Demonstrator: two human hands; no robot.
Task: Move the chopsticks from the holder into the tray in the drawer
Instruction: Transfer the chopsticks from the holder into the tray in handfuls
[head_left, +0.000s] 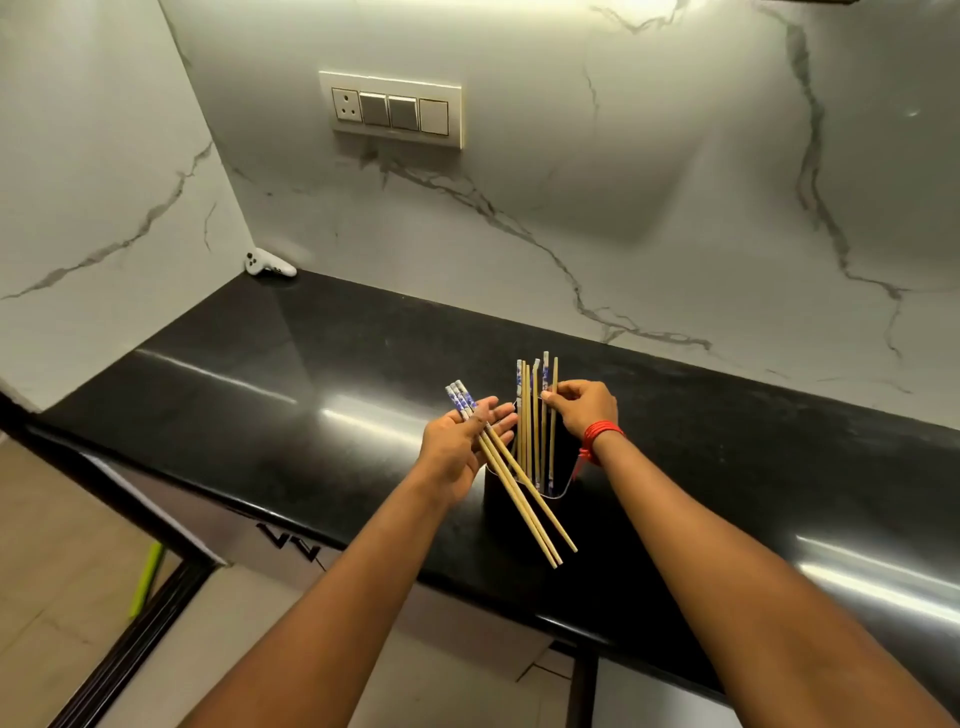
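Chopsticks: light, stiff, thin bamboo, smooth — they roll and slip against each other, so pinch them near the patterned upper ends or at mid-length, several together.

Your left hand (457, 441) is half-closed, thumb pressing three loose chopsticks (514, 483) across the palm; patterned ends stick out beyond your fingers, plain tips slant down toward you, past the holder's rim.

Your right hand (582, 408) is narrowed to a fingertip pinch on one of the standing chopsticks (535, 415) — these rise just left of that hand, between your two hands.

The dark holder (498, 493) sits on the black surface (260, 395), directly below both hands.

Drawer and tray: not in view.
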